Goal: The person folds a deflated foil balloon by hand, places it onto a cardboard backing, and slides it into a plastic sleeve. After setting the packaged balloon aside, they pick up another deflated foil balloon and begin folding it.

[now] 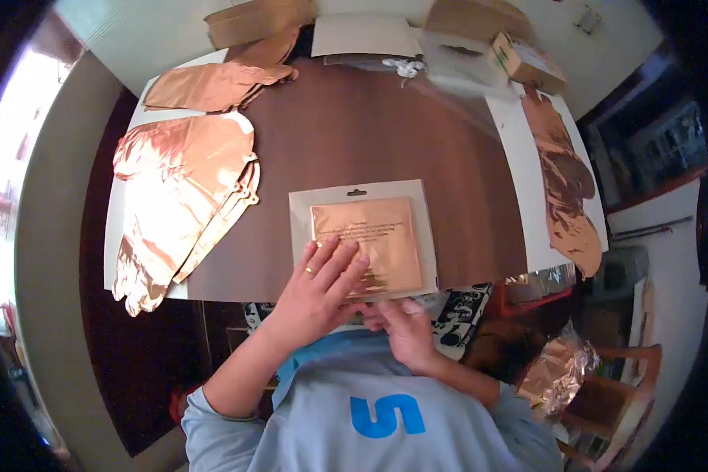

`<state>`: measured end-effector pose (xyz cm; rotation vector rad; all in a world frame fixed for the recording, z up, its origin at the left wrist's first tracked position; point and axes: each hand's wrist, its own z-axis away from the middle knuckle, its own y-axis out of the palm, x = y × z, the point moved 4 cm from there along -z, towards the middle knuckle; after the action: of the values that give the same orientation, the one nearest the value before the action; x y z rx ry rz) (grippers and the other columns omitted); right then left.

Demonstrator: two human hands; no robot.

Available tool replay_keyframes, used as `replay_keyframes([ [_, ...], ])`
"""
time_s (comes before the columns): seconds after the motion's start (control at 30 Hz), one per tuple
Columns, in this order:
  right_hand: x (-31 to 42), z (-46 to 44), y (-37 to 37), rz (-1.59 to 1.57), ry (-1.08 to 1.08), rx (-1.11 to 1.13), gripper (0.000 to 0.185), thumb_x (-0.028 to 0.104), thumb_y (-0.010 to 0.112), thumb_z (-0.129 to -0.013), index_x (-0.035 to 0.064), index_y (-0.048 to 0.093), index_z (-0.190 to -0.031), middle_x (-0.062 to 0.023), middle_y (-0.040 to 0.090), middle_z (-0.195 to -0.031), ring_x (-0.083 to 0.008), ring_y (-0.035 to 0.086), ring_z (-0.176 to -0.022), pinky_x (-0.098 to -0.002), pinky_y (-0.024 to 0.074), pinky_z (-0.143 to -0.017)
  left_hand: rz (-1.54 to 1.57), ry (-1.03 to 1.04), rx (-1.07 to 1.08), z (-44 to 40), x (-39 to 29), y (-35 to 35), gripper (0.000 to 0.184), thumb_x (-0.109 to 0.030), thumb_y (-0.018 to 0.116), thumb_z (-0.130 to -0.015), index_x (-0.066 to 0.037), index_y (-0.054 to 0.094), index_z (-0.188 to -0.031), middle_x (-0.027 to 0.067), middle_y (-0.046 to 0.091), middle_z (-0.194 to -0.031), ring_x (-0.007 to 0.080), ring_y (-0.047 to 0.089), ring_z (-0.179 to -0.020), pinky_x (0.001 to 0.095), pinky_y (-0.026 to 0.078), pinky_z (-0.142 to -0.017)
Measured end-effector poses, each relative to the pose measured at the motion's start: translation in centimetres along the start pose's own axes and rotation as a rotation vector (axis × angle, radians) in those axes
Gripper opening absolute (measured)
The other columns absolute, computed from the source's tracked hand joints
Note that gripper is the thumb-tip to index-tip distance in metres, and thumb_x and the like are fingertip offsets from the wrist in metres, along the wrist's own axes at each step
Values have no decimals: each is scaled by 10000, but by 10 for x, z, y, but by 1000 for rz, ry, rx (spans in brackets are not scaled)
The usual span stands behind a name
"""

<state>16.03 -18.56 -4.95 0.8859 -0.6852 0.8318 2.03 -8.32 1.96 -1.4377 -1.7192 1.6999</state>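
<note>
A flat foil balloon packet (pixel 429 252) lies in front of me at the table's near edge. It has a pale card with a hang hole, and a folded copper-coloured foil sheet (pixel 393 252) with small printed text. My left hand (pixel 318 287) rests on the lower left of the packet, fingers stretched out, a ring on one of them. At the packet's bottom edge, just off the table, my right hand (pixel 405 334) has its fingers bent together against the packet's clear plastic edge. Part of that grip is hidden.
Flat copper foil balloons (pixel 185 173) lie on the left, with more foil (pixel 200 85) behind them. Another foil balloon (pixel 562 181) lies along the right edge. Cardboard boxes (pixel 527 63) stand at the back. Crumpled foil (pixel 558 374) sits by a wooden chair (pixel 641 385).
</note>
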Motion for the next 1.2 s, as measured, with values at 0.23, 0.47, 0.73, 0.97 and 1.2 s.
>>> replay_keyframes([
  [0.23, 21, 15, -40, 335, 130, 114, 313, 295, 617, -984, -13, 671, -965, -93, 705, -813, -129, 662, -688, -267, 536, -633, 80, -6, -51, -3, 4, -5, 621, -326, 794, -761, -82, 585, -1292, 184, 500, -1407, 421, 426, -1345, 576, 308, -1120],
  [0.47, 100, 47, -43, 1234, -1113, -244, 277, 156, 787, -779, 71, 671, -1016, -141, 683, -1019, -285, 659, -893, -377, 527, -737, -42, 89, -111, 6, 3, 4, 554, -271, 793, -765, -74, 610, -1250, 180, 539, -1356, 388, 494, -1289, 557, 364, -1089],
  [0.73, 98, 7, -22, 1662, -1207, 170, 404, 199, 688, -809, 71, 651, -1190, -152, 608, -1280, -326, 557, -1204, -453, 471, -1005, -151, 88, -118, 7, 0, 7, 541, -257, 763, -787, -63, 597, -1264, 172, 553, -1340, 382, 508, -1273, 544, 386, -1073],
  [0.97, 143, -7, -18, 1474, -989, 438, 357, 225, 722, -838, 54, 664, -1146, -121, 649, -1222, -302, 608, -1160, -398, 489, -1003, -169, 24, -119, 2, -6, 6, 490, -219, 749, -805, -79, 609, -1253, 162, 567, -1302, 383, 517, -1252, 568, 391, -1048],
  [1.2, 261, -130, -60, 1381, -773, -149, 119, 153, 666, -866, 37, 692, -880, -135, 674, -920, -320, 652, -875, -396, 525, -781, -109, 141, -38, -3, -7, 3, 445, -174, 729, -795, -85, 632, -1221, 139, 575, -1290, 348, 520, -1253, 560, 382, -1063],
])
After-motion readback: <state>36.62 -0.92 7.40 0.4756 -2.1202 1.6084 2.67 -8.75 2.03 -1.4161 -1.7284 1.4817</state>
